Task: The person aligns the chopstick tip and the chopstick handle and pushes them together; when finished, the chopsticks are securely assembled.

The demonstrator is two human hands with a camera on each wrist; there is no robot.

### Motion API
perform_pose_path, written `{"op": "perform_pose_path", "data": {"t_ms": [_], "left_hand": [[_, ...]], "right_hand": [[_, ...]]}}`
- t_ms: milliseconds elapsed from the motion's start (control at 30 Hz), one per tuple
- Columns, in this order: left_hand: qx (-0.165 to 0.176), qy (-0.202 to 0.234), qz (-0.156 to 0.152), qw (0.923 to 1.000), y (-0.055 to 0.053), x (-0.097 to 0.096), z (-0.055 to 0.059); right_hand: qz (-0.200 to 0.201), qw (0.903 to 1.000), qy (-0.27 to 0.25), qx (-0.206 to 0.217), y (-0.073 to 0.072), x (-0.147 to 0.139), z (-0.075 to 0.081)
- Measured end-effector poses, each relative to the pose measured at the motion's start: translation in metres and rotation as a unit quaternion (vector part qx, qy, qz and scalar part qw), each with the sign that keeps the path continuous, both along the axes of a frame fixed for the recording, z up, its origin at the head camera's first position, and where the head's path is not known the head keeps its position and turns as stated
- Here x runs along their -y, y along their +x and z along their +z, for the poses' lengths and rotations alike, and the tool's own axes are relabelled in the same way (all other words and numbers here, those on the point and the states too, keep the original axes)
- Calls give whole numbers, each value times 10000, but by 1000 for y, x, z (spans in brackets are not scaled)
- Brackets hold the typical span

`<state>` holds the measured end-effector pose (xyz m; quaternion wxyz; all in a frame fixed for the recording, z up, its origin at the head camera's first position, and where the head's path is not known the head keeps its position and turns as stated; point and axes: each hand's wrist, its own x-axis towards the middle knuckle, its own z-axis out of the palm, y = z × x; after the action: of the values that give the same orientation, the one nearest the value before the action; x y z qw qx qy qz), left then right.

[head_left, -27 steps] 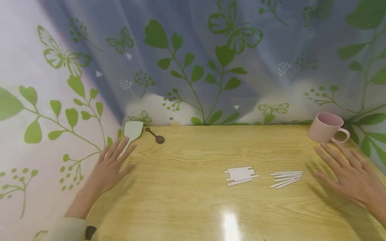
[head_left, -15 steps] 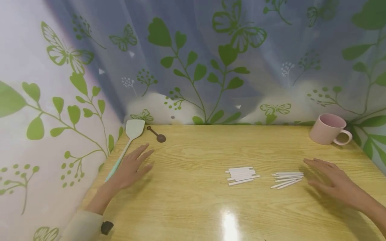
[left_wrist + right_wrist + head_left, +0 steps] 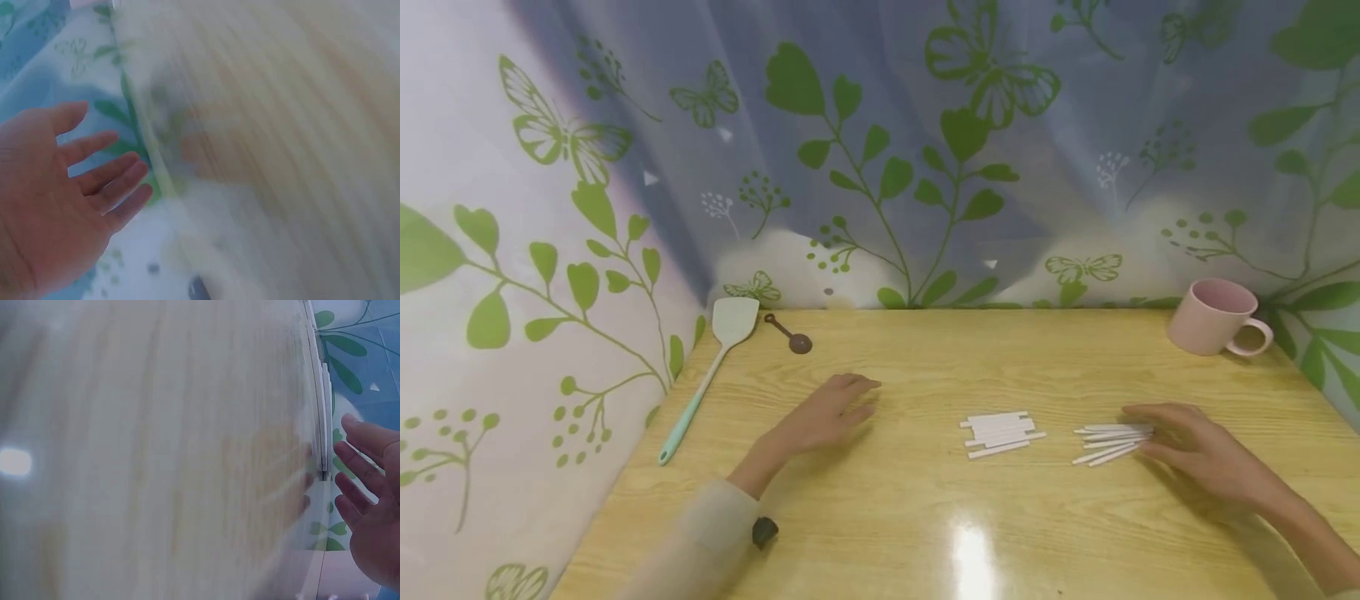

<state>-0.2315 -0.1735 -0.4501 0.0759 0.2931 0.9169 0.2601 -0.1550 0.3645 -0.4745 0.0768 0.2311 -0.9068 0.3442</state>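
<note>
Two loose bundles of thin white sticks lie on the wooden table, a left bundle (image 3: 1002,433) and a right bundle (image 3: 1108,443). My right hand (image 3: 1206,450) is at the right bundle, its thumb and fingertips parted around the right ends of the sticks. In the right wrist view its fingers (image 3: 359,469) are relaxed and apart, beside the white sticks (image 3: 325,419). My left hand (image 3: 816,421) is over the table, left of the left bundle, holding nothing. The left wrist view shows that hand (image 3: 56,200) with its palm visible and its fingers loosely extended.
A spatula (image 3: 709,383) with a mint-green handle lies along the table's left edge. Beside its blade is a small brown measuring spoon (image 3: 797,342). A pink mug (image 3: 1210,318) stands at the back right corner. A leaf-patterned curtain (image 3: 880,167) hangs behind the table (image 3: 865,517).
My left hand has moved right, away from the spatula. My right hand has come left and nearer from beside the mug to the right bundle. The sticks lie as before.
</note>
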Motion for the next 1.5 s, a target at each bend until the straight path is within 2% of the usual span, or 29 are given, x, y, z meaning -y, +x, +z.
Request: {"op": "perform_pose_path", "data": {"t_ms": [167,333,433,567,700,900,1100,1200,1333,1500], "left_hand": [[33,-197,-406,9990,-11,-41,-6],[99,-170,-718,9972,-19,-75,-4],[215,-92,-873,9959,-23,-94,-2],[146,-37,-1153,9932,-28,-115,-2],[134,-51,-1288,9916,-29,-134,-1],[326,-143,-1327,9905,-28,-161,1],[519,-515,-1120,9910,-25,-180,7],[441,-763,-984,9912,-22,-185,10],[375,-890,-780,9923,-16,-188,11],[477,-755,-543,9945,-14,-189,11]], "right_hand": [[81,9995,49,-304,-5,2,-3],[172,9978,167,-616,-10,4,-2],[73,9976,227,-644,-9,4,-1],[-147,9974,322,-621,-7,6,-2],[-165,9966,377,-709,-9,12,-2],[-298,9956,596,-653,-13,18,-1],[-301,9953,686,-615,-16,23,-1],[-291,9951,692,-640,-17,24,-1],[-281,9961,630,-544,-18,25,-1],[-144,9978,451,-468,-20,25,0]]}}
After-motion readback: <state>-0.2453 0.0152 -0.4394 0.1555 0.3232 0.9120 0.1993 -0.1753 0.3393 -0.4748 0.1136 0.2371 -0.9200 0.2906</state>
